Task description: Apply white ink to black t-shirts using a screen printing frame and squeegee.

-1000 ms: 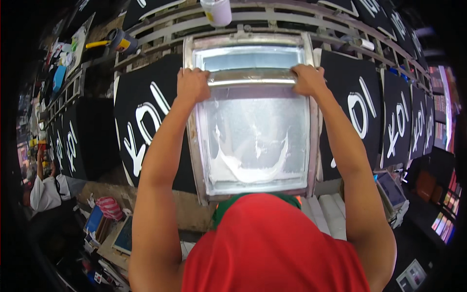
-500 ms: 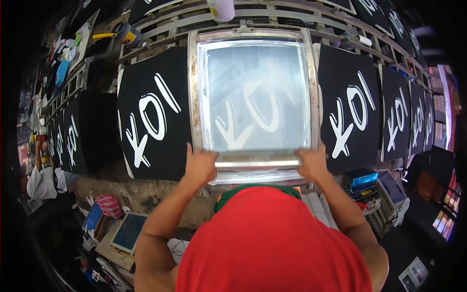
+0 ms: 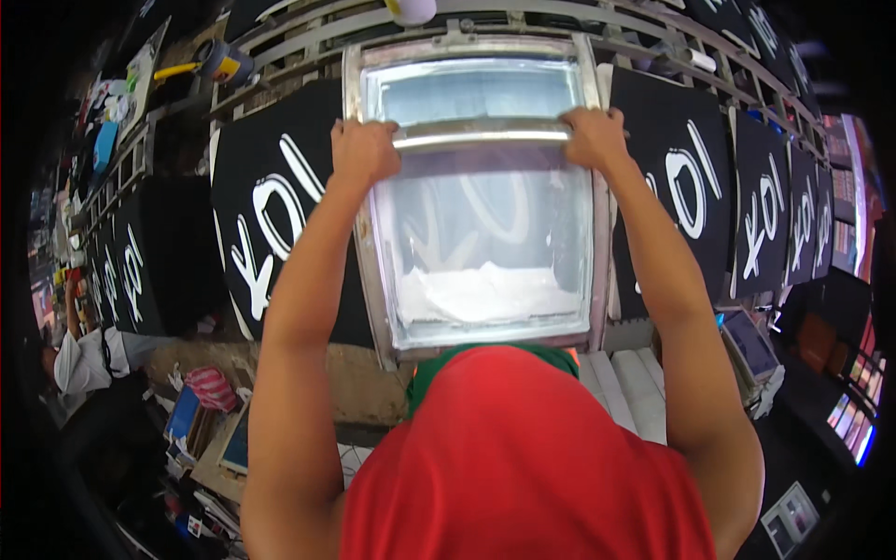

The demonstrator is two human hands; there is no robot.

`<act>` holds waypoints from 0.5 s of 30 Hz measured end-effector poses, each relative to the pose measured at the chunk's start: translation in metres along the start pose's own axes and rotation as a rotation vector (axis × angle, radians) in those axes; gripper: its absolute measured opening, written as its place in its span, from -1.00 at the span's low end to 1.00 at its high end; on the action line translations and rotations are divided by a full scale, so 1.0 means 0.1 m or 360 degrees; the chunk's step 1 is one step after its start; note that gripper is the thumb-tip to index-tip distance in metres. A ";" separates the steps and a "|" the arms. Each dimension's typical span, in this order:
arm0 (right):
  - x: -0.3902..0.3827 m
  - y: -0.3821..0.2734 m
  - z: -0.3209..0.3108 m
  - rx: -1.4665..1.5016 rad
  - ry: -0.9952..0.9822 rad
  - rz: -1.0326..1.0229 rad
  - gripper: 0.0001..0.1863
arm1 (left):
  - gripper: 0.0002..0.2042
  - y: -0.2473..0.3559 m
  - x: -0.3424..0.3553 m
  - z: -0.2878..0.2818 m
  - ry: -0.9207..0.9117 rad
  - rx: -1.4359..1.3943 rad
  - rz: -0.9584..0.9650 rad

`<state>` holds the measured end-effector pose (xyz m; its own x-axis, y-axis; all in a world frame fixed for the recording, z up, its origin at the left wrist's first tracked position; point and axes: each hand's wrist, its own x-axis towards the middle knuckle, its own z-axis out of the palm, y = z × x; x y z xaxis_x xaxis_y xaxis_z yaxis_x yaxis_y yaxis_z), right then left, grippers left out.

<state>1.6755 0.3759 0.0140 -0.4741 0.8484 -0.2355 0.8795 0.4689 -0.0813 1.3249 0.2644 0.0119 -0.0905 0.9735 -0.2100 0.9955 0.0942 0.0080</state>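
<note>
A metal-framed printing screen [image 3: 597, 280] lies flat over a black cloth on the long table in front of me. A long squeegee bar [image 3: 481, 135] spans the screen near its far end. My left hand [image 3: 362, 149] grips the bar's left end and my right hand [image 3: 593, 135] grips its right end. White ink [image 3: 485, 294] is pooled on the mesh at the near end, and a white design shows faintly through the mesh.
Black cloths with white printed shapes [image 3: 271, 224] lie in a row to both sides [image 3: 691, 187]. A white cup [image 3: 411, 9] stands beyond the frame. A person in white [image 3: 89, 359] is at the far left. Clutter and boxes [image 3: 201, 420] sit below the table.
Half a second ago both hands held the squeegee at the near end; now it is back at the far end. White ink lies piled at the near end.
</note>
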 end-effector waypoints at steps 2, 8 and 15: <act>-0.68 -0.07 0.17 0.0004 -0.0059 0.0024 -0.52 | -0.64 0.15 -0.61 0.09 -0.0066 -0.0059 0.0075; -2.84 -0.47 0.73 0.0200 -0.0290 0.0015 -0.49 | -0.61 0.46 -2.74 0.61 -0.0131 -0.0204 0.0136; -2.84 -0.38 0.56 0.0604 -0.0536 0.0175 -0.47 | -0.50 0.41 -2.82 0.39 -0.0035 -0.0607 0.0163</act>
<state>1.7792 0.1034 0.0301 -0.3933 0.7323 -0.5559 0.9061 0.2065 -0.3692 1.3926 -0.0143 0.0338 0.0137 0.9776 -0.2099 0.9173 0.0712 0.3919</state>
